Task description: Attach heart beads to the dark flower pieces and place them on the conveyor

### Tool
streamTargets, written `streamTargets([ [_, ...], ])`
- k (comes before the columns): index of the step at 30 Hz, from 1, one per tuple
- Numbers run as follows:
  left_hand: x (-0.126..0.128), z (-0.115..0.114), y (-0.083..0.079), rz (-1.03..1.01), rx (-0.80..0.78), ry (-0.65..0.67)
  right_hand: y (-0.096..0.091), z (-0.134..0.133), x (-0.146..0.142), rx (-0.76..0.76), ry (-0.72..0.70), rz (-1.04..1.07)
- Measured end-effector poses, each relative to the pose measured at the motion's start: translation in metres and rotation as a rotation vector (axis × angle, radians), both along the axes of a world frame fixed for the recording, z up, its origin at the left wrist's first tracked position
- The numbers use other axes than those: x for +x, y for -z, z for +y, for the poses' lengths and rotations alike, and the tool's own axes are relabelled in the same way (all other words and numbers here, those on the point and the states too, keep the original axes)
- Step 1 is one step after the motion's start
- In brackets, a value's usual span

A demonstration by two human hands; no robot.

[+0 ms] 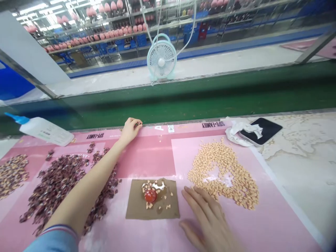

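My left hand (130, 129) reaches to the far edge of the pink sheet, thumb and fingers pinched on a small dark piece (139, 123). It looks like those in the maroon-brown pile (63, 178) under my left forearm. My right hand (210, 217) is open, fingers stretched out, low over the sheet between a brown card (136, 210) and a pile of small tan pieces (244, 189). On the card sit a glossy red lump (150, 196), a wet clear puddle and several scattered tan pieces.
A white squeeze bottle (47, 131) with a blue nozzle lies at the far left. Two-tone pieces (12, 173) form another pile there. At the far right, crumpled tissue (237, 133) rests against a black-faced device (265, 129). A small fan (161, 59) stands beyond the green conveyor belt (196, 94).
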State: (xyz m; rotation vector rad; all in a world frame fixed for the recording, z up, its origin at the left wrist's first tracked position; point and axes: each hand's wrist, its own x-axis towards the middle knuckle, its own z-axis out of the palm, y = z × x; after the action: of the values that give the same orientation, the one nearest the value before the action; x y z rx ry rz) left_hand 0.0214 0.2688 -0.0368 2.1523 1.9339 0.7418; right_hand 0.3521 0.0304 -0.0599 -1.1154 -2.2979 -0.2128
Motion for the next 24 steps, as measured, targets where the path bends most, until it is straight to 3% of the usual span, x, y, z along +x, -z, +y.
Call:
streamTargets([
  [3, -0.005, 0.049, 0.007, 0.031, -0.024, -0.041, 0.016, -0.009, 0.006, -0.034, -0.023, -0.11],
  [5, -0.012, 0.061, 0.011, 0.048, -0.03, -0.055, 0.022, -0.014, 0.004, -0.119, -0.025, -0.137],
  [7, -0.024, 0.056, 0.015, 0.066, -0.028, -0.06, 0.023, -0.015, -0.003, -0.249, -0.03, -0.147],
  [12, -0.065, -0.005, 0.014, 0.106, -0.023, -0.026, 0.011, 0.014, -0.032, -0.458, -0.092, -0.173],
  [16, -0.111, -0.068, -0.002, 0.111, -0.002, -0.064, 0.001, 0.048, -0.043, -0.606, -0.219, -0.222],
  [20, -0.172, -0.11, -0.025, 0.093, 0.078, -0.327, 0.002, 0.054, -0.04, -0.687, -0.262, -0.242],
  [24, -0.225, -0.12, -0.04, 0.018, 0.214, -0.756, 0.027, 0.049, -0.024, -0.595, -0.255, -0.188],
])
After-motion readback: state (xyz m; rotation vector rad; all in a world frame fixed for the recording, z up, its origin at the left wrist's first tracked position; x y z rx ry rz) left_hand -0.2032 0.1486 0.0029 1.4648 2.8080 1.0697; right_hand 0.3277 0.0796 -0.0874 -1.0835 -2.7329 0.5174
